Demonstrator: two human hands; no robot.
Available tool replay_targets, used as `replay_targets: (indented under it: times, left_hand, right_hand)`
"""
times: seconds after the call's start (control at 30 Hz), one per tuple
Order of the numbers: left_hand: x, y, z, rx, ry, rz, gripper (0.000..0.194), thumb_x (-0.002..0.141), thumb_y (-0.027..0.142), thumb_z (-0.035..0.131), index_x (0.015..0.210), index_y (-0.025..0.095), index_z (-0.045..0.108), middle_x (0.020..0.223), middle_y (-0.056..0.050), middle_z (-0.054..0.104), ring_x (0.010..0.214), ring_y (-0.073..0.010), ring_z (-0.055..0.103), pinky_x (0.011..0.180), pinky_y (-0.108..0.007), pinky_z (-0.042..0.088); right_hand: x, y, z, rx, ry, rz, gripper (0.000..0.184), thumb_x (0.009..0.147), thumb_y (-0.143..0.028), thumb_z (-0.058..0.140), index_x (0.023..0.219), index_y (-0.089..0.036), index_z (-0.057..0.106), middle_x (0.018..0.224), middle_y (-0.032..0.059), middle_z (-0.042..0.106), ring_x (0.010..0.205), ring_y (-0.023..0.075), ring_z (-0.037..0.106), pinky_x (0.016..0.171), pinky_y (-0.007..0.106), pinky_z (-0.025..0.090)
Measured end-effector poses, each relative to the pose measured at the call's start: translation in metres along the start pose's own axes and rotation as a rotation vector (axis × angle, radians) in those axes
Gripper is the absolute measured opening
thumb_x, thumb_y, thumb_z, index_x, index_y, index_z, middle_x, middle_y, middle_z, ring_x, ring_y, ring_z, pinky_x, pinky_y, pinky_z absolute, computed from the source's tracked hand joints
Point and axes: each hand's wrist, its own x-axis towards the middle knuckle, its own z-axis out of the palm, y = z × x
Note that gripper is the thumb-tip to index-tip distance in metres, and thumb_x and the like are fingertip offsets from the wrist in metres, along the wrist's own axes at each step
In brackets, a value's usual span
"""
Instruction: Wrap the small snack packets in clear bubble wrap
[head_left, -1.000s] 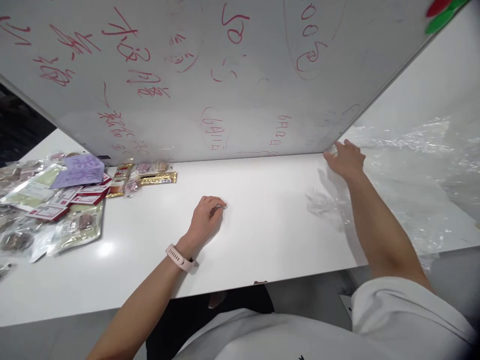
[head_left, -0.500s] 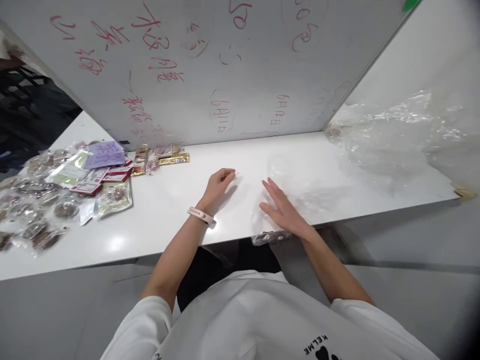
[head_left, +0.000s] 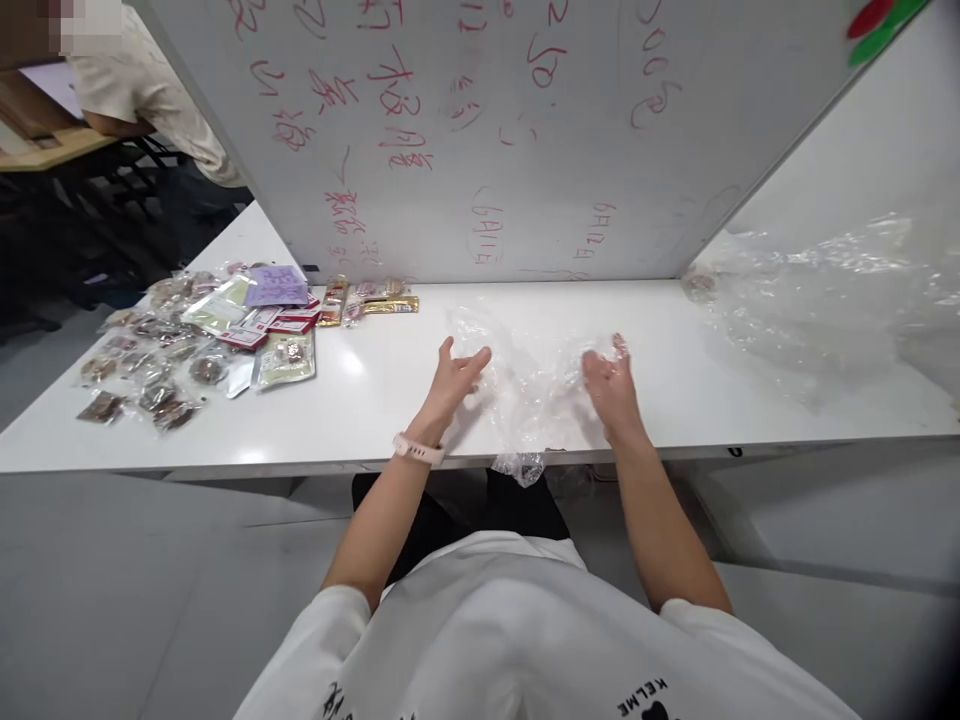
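Observation:
A crumpled sheet of clear plastic film (head_left: 517, 385) lies between my hands on the white table, with its lower end hanging over the front edge. My left hand (head_left: 454, 382), a pale pink band on its wrist, is at the film's left side, thumb and fingers apart. At the right side my right hand (head_left: 611, 390) has curled fingers, and shiny film covers its fingertips; it appears to grip the film there. Motion blurs the exact contact of that hand.
Several small wrapped packets (head_left: 161, 365) are heaped at the left with a purple packet (head_left: 276, 286) on top. Gold sachets (head_left: 390, 305) lie by the whiteboard (head_left: 465, 120). More clear plastic (head_left: 817, 310) is piled at the right. Another person (head_left: 157, 90) is at the far left.
My hands have moved further apart, the right one shifting rightward. The clear film now spans the space between them. The view has turned a little left.

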Motion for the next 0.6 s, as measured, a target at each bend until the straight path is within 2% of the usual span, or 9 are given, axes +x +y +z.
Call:
replay_targets:
  times: [0.07, 0.13, 0.2, 0.27, 0.33, 0.37, 0.47, 0.53, 0.6]
  left_hand:
    - [0.014, 0.009, 0.013, -0.013, 0.014, 0.001, 0.091, 0.085, 0.021, 0.073, 0.158, 0.015, 0.019, 0.085, -0.005, 0.067, 0.072, -0.0169, 0.066, 0.068, -0.032, 0.054]
    - [0.018, 0.014, 0.012, -0.026, 0.048, 0.048, 0.085, 0.083, 0.010, 0.067, 0.157, 0.013, 0.025, 0.068, 0.005, 0.056, 0.058, -0.0111, 0.057, 0.063, -0.028, 0.051]
    - [0.010, 0.014, -0.004, -0.029, 0.112, 0.111, 0.082, 0.081, 0.008, 0.065, 0.155, 0.016, 0.030, 0.065, 0.008, 0.051, 0.054, -0.0084, 0.052, 0.059, -0.024, 0.048]
    - [-0.003, 0.007, -0.027, -0.011, 0.194, 0.162, 0.082, 0.079, 0.014, 0.069, 0.153, 0.018, 0.034, 0.065, 0.009, 0.051, 0.052, -0.0074, 0.051, 0.056, -0.023, 0.047]
    - [-0.018, -0.003, -0.050, 0.021, 0.246, 0.175, 0.083, 0.077, 0.020, 0.073, 0.152, 0.019, 0.037, 0.065, 0.009, 0.051, 0.051, -0.0070, 0.050, 0.053, -0.022, 0.045]
    - [-0.025, -0.009, -0.058, 0.034, 0.257, 0.167, 0.082, 0.077, 0.022, 0.074, 0.151, 0.019, 0.039, 0.065, 0.009, 0.051, 0.050, -0.0069, 0.050, 0.052, -0.021, 0.045]
    - [-0.036, -0.021, -0.072, 0.009, 0.251, 0.119, 0.079, 0.077, 0.025, 0.075, 0.147, 0.019, 0.040, 0.069, 0.007, 0.055, 0.052, -0.0074, 0.053, 0.054, -0.023, 0.046]
    - [-0.039, -0.020, -0.075, -0.081, 0.224, 0.075, 0.074, 0.078, 0.024, 0.075, 0.144, 0.018, 0.042, 0.075, 0.004, 0.060, 0.060, -0.0091, 0.058, 0.061, -0.025, 0.050]
    - [-0.043, -0.008, -0.076, -0.198, 0.165, 0.058, 0.068, 0.079, 0.021, 0.074, 0.140, 0.019, 0.046, 0.077, 0.003, 0.061, 0.067, -0.0099, 0.059, 0.068, -0.026, 0.052]
  right_hand:
    - [0.002, -0.004, 0.011, 0.103, -0.058, -0.070, 0.073, 0.078, -0.055, 0.072, 0.141, -0.023, 0.056, 0.122, 0.0152, 0.067, 0.099, 0.0235, 0.067, 0.081, 0.037, 0.057]
    - [0.005, -0.007, 0.009, 0.206, -0.014, -0.136, 0.050, 0.072, -0.047, 0.075, 0.114, -0.020, 0.072, 0.106, 0.0117, 0.072, 0.085, 0.0194, 0.065, 0.076, 0.035, 0.056]
    - [0.007, -0.004, -0.008, 0.265, 0.096, -0.175, 0.041, 0.071, -0.044, 0.074, 0.104, -0.020, 0.074, 0.101, 0.0090, 0.072, 0.081, 0.0170, 0.063, 0.074, 0.034, 0.055]
    - [0.007, 0.007, -0.034, 0.289, 0.202, -0.169, 0.042, 0.066, -0.043, 0.077, 0.102, -0.021, 0.073, 0.097, 0.0064, 0.072, 0.081, 0.0163, 0.063, 0.071, 0.033, 0.055]
    - [0.003, 0.021, -0.059, 0.304, 0.241, -0.105, 0.042, 0.058, -0.041, 0.082, 0.095, -0.022, 0.075, 0.088, 0.0042, 0.071, 0.075, 0.0157, 0.061, 0.064, 0.031, 0.054]
    - [-0.001, 0.029, -0.067, 0.306, 0.220, -0.052, 0.041, 0.055, -0.041, 0.084, 0.090, -0.022, 0.075, 0.084, 0.0037, 0.070, 0.070, 0.0151, 0.060, 0.060, 0.030, 0.053]
    - [-0.015, 0.039, -0.076, 0.283, 0.109, 0.055, 0.035, 0.052, -0.043, 0.086, 0.080, -0.024, 0.076, 0.079, 0.0052, 0.069, 0.057, 0.0143, 0.054, 0.053, 0.034, 0.050]
    - [-0.024, 0.033, -0.075, 0.255, 0.103, 0.019, 0.030, 0.057, -0.047, 0.085, 0.076, -0.026, 0.076, 0.083, 0.0079, 0.070, 0.061, 0.0180, 0.057, 0.060, 0.041, 0.054]
    - [-0.029, 0.017, -0.079, 0.247, 0.173, -0.089, 0.029, 0.063, -0.051, 0.082, 0.075, -0.027, 0.073, 0.089, 0.0099, 0.070, 0.076, 0.0242, 0.063, 0.074, 0.049, 0.056]
